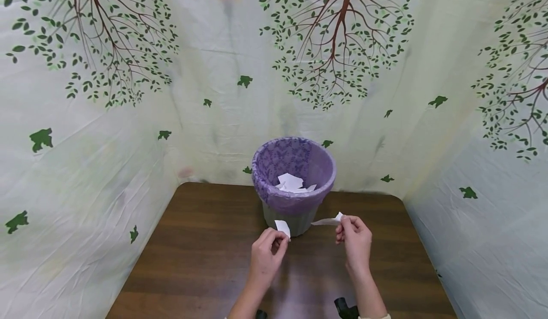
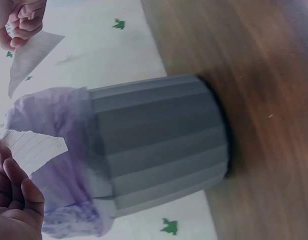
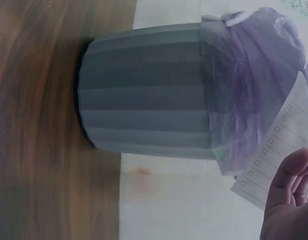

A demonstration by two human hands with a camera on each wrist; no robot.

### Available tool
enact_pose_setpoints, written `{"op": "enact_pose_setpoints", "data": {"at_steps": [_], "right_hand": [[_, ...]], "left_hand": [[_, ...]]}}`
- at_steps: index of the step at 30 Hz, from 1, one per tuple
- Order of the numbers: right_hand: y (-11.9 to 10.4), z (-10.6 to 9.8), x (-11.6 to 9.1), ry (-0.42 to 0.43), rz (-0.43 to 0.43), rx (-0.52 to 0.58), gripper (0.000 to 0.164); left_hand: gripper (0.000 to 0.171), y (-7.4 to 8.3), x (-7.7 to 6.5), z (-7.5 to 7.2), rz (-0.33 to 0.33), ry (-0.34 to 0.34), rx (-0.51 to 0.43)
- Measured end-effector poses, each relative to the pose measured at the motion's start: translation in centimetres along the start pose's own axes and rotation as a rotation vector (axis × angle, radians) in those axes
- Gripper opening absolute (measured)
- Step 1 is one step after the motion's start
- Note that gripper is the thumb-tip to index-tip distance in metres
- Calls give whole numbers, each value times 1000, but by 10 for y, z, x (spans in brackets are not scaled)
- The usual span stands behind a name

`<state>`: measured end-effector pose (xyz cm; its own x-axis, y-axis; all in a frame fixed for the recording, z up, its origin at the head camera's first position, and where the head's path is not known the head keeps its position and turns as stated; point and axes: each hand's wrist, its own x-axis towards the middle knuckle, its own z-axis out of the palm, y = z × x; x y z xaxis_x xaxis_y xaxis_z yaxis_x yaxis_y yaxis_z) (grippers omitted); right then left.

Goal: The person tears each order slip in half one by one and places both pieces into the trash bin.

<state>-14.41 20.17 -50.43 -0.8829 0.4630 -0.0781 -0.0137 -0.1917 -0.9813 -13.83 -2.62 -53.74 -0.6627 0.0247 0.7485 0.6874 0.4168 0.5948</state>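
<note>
My left hand (image 1: pixel 266 254) pinches a small torn piece of paper (image 1: pixel 282 228) between thumb and fingers, in front of the bin. In the left wrist view that piece (image 2: pixel 36 150) shows ruled lines and a ragged edge. My right hand (image 1: pixel 356 240) pinches a longer torn strip of paper (image 1: pixel 327 222) to the right of the bin. Printed lines and a row of small boxes run along this strip (image 3: pixel 273 155) in the right wrist view. The grey ribbed bin (image 1: pixel 282 216) stands upright, lined with a purple patterned bag (image 1: pixel 295 204). White paper scraps (image 1: pixel 291 182) lie inside it.
The bin stands on a brown wooden table (image 1: pixel 205 243), near its back edge. A pale cloth (image 1: pixel 214 133) printed with trees and green leaves hangs behind and on both sides. A black device part (image 1: pixel 346 308) shows by my right wrist.
</note>
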Motion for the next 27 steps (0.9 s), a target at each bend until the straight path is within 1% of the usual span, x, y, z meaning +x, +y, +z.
{"op": "enact_pose_setpoints", "data": {"at_steps": [3, 9, 12, 15, 17, 21, 27], "right_hand": [[-5, 4, -4, -7, -35, 9, 19], [-23, 13, -10, -26, -141, 4, 24], [-37, 19, -12, -41, -193, -8, 24], [-50, 27, -11, -66, -240, 3, 23], [-58, 33, -10, -84, -267, 11, 22], [-67, 45, -5, -109, -322, 17, 22], [-70, 59, 8, -127, -383, -8, 19]], "left_hand": [[22, 5, 10, -5, 35, 22, -13], [23, 21, 33, -16, 60, 30, -38], [19, 27, 45, -21, 65, 32, -42], [11, 31, 58, -23, 68, 32, -38], [6, 33, 68, -23, 69, 30, -32], [6, 33, 84, -22, 77, 26, -13], [10, 26, 104, -17, 65, 15, 12]]}}
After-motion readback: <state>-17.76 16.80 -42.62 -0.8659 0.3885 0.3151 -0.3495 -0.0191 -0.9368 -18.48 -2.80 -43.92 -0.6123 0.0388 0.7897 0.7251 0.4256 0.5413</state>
